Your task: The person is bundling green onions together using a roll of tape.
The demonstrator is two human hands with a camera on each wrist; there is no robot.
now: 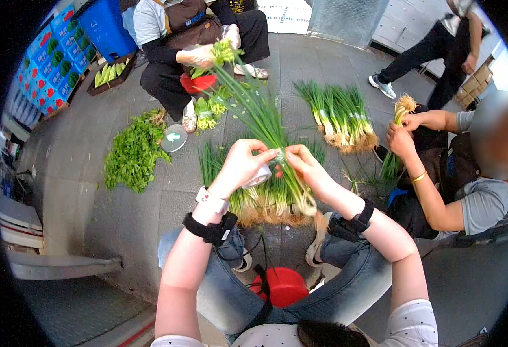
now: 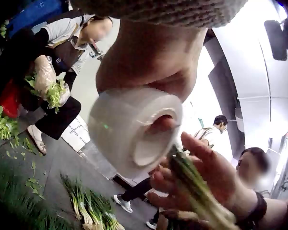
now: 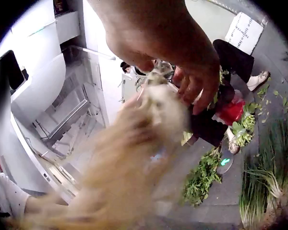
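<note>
A bunch of spring onions point(image 1: 260, 121) is held up in front of me, leaves pointing away and roots toward me. My left hand point(image 1: 241, 165) holds a roll of clear tape point(image 2: 117, 129), with a finger inside its ring, thumb and fingertips close to the bunch's middle. Around the stalks there, a shiny band of tape point(image 1: 279, 155) shows. My right hand point(image 1: 312, 169) grips the bunch from the other side, its fingers curled by the stalks. In the right wrist view the roots point(image 3: 120, 163) are blurred. Below lies a row of more spring onions point(image 1: 265, 202).
Tied spring onion bundles point(image 1: 343, 118) lie ahead right. Leafy greens point(image 1: 135, 153) lie left beside a round floor sign point(image 1: 174, 138). One seated person point(image 1: 202, 34) handles greens opposite; another point(image 1: 450, 168) holds spring onions at right. A red stool point(image 1: 287, 287) is beneath me.
</note>
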